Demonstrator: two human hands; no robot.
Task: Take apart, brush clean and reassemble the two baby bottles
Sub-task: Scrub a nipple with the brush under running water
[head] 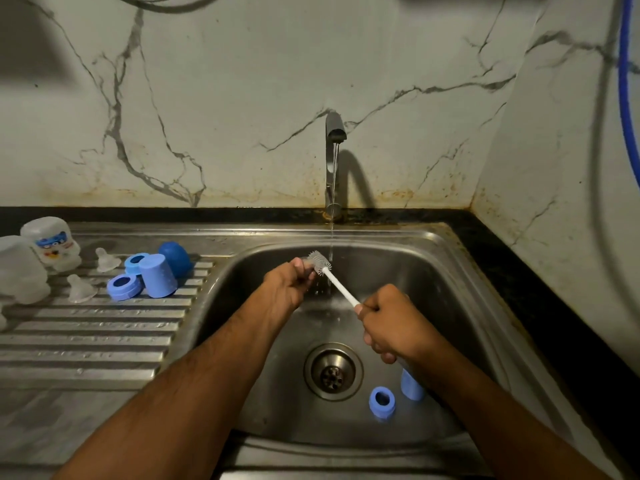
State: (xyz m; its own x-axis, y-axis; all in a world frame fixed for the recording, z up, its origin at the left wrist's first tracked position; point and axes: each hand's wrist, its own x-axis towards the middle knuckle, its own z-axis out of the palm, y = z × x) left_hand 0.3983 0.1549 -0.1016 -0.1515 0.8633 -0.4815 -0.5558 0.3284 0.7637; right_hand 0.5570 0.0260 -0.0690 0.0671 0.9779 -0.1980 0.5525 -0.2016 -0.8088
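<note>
Both hands are gripping the brush (320, 263) under the tap (334, 133) (left hand (291, 282) at bristles, right hand (391, 317) on handle); bottles (52, 244) are lying dismantled left of it, reassembly pending.

A steel sink (460, 278) fills the middle and right of the scene, and its round drain (333, 372) lies in the near part of the basin. At the far edge stands a grey tap (333, 157), and a thin stream of water (333, 188) falls from it into the basin. To the left of the basin is a ribbed steel draining board (90, 337). A dark desk (540, 271) runs behind and to the right of the sink. The wall (242, 98) behind is pale marble with grey veins and has rusty brown stains low near the tap. A blue hose (625, 81) hangs at the far right.
</note>
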